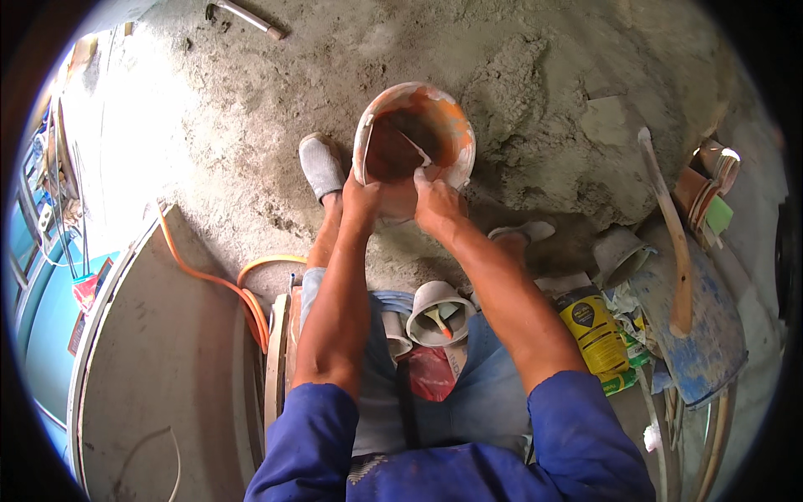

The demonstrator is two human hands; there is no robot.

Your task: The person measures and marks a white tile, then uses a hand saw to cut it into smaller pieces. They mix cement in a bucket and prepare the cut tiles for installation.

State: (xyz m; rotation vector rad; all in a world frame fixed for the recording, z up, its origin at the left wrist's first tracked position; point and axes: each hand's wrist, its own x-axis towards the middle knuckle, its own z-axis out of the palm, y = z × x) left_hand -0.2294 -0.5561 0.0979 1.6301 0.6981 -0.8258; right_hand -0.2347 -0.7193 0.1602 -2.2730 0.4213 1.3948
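Observation:
A bucket (465, 140), orange-red inside with a rim crusted in pale mortar, is tilted in front of me. Its mouth shows, and the inside is dark and reddish. My left hand (361, 199) is closed on the near left of its rim. On the near right, my right hand (440, 201) grips the rim, the thumb beside a thin whitish strip (414, 146) that slants across the opening. I cannot tell whether this strip is the bucket's handle or a tool. Most of my fingertips are hidden by the bucket and the backs of my hands.
Rough wet mortar (523, 92) covers the ground to the right. A hammer (247, 17) lies far left. Near my legs are a small pail (427, 330) with a brush, an orange hose (205, 274), a grey curved board (167, 351), a yellow container (595, 335) and a wooden handle (669, 226).

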